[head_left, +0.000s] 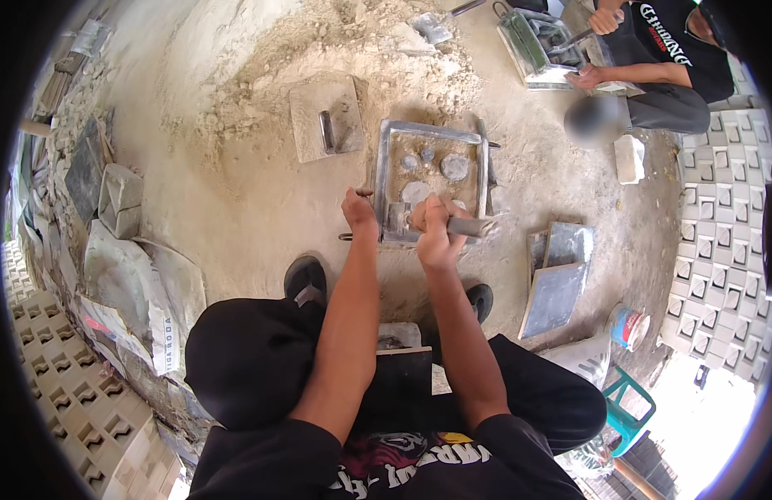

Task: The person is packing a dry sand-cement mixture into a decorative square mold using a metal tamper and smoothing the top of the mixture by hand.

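Note:
A rectangular metal-edged mould frame [387, 150] lies on the ground in front of me, filled with packed brown sand. Set into the sand are several grey round discs, among them a larger disc [454, 167] at the right. My right hand [441, 233] is closed round the handle of a hammer-like tool [471, 227]; its blocky grey head rests over the frame's near left corner. Just left of the frame, my left hand [360, 212] is closed, with a short dark stub [364, 192] showing at its fingers. What that stub belongs to is hidden.
A board with a bar handle [327, 132] lies beyond the frame, near loose sand [261, 83] and a trowel [432, 29]. At upper right a co-worker's hands [587, 77] work at another frame [532, 50]. Flat plates [555, 296], a bucket [629, 327] and a green stool [629, 408] stand right.

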The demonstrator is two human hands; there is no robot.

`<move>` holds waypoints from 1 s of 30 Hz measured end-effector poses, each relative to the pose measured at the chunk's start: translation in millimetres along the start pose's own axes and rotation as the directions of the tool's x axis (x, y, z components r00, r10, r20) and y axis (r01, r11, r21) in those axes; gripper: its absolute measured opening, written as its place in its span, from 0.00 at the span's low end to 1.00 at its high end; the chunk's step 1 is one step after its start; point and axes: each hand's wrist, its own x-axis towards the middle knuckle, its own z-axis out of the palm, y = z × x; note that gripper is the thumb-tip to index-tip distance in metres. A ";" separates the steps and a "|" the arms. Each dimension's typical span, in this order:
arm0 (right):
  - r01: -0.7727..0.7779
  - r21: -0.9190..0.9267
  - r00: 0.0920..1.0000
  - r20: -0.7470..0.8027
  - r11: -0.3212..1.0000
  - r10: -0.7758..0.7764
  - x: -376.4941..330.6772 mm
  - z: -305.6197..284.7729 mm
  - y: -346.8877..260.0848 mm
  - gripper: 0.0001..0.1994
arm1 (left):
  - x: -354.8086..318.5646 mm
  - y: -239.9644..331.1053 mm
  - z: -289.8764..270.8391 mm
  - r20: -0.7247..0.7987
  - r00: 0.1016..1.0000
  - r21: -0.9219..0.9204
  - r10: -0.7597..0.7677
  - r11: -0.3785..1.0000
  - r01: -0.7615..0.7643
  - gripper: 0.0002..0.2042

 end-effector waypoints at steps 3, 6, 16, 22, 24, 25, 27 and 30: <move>-0.021 0.103 0.999 0.039 0.994 0.017 6.3 12.9 -28.2 0.19 | 18.2 -8.7 -13.9 -0.081 0.924 0.257 0.374 0.904 -0.343 0.21; 0.097 0.016 0.994 0.049 0.995 -0.097 0.7 4.7 -19.8 0.19 | 6.5 -2.6 0.1 -0.020 1.000 -0.063 0.000 0.998 -0.002 0.22; 0.116 0.064 0.993 -0.029 0.991 -0.114 -3.3 8.6 -10.1 0.19 | -6.3 6.0 2.2 -0.074 0.996 -0.092 0.046 0.994 -0.053 0.26; 0.056 -0.301 0.994 0.110 0.952 -0.024 -7.8 24.2 -1.3 0.17 | -2.5 4.2 -3.3 -0.092 0.988 0.024 0.124 0.992 -0.123 0.19; 0.129 -0.212 0.985 0.139 0.969 -0.100 0.7 22.2 3.9 0.17 | 2.7 5.6 3.3 -0.085 0.985 0.036 0.149 0.989 -0.146 0.19; 0.112 -0.142 0.987 0.131 0.983 -0.094 4.3 22.8 -0.4 0.17 | 4.7 5.2 1.8 -0.101 0.976 0.073 0.192 0.980 -0.185 0.19; 0.056 0.089 0.996 0.058 0.994 -0.062 7.0 16.7 -3.9 0.17 | 2.6 -3.3 -4.8 -0.092 0.981 0.060 0.174 0.984 -0.169 0.19; -0.026 0.037 0.997 0.069 0.999 0.024 4.6 8.4 -5.3 0.17 | -3.3 -0.7 -8.2 -0.075 0.990 0.018 0.121 0.993 -0.120 0.19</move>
